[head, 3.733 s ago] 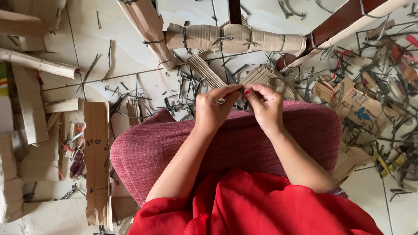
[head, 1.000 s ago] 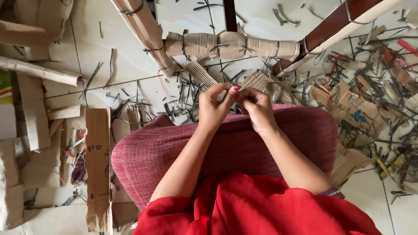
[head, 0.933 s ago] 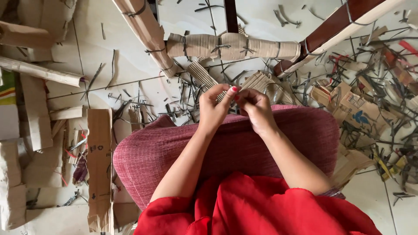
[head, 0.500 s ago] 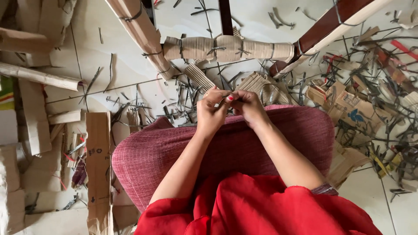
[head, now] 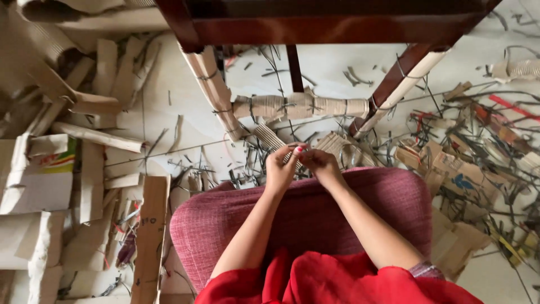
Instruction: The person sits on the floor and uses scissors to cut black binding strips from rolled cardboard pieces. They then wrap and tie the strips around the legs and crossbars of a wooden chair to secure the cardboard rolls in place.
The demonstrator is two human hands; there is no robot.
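Both hands are held together above the front edge of a pink-red woven seat cushion [head: 315,214]. The left hand [head: 279,170] is closed, fingertips pinched on a small thin strip-like piece [head: 293,156]; its material cannot be told. The right hand [head: 318,162] is curled narrow against the same piece, fingertips touching those of the left hand. The piece is thus held between both hands, over the cushion's far edge.

Just beyond the hands, a corrugated cardboard roll bound with thin ties [head: 301,106] is seen between two cardboard-wrapped legs of a dark red wooden chair frame [head: 315,25]. Cardboard scraps [head: 90,169] and cut ties are scattered on the pale tiled floor [head: 185,124].
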